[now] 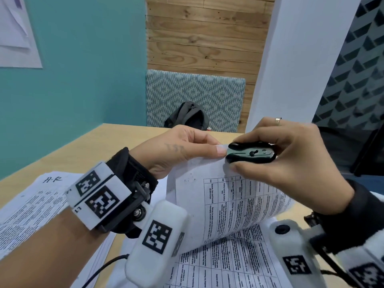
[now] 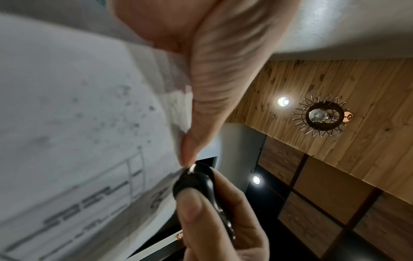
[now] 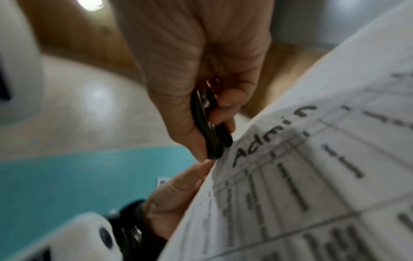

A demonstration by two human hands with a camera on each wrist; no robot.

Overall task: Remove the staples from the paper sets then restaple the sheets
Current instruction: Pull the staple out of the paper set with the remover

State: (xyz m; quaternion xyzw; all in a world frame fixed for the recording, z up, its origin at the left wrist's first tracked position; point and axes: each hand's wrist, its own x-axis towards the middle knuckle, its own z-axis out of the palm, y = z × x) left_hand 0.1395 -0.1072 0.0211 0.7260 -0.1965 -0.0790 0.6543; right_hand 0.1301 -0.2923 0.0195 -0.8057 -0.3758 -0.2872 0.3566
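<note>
At nine o'clock on the wooden bench [image 1: 87, 146] we see a loose printed sheet [image 1: 31, 204] marked "H-R", partly under our left forearm. Our left hand [image 1: 176, 150] pinches the raised top corner of the paper set [image 1: 234, 204] between thumb and curled fingers, lifting that sheet clear of the printed pages [image 1: 228, 262] lying flat at six o'clock. Just right of that pinch, touching the same corner, our right hand [image 1: 291, 154] squeezes a small black staple remover [image 1: 250, 152] between thumb and fingers; its nose meets the paper edge, and the staple itself is hidden under it. The wrist cameras and our own hands block most of the lower pages. At twelve o'clock, beyond the bench, a dark bag [image 1: 187, 117] leans against a patterned seat back [image 1: 195, 92].
</note>
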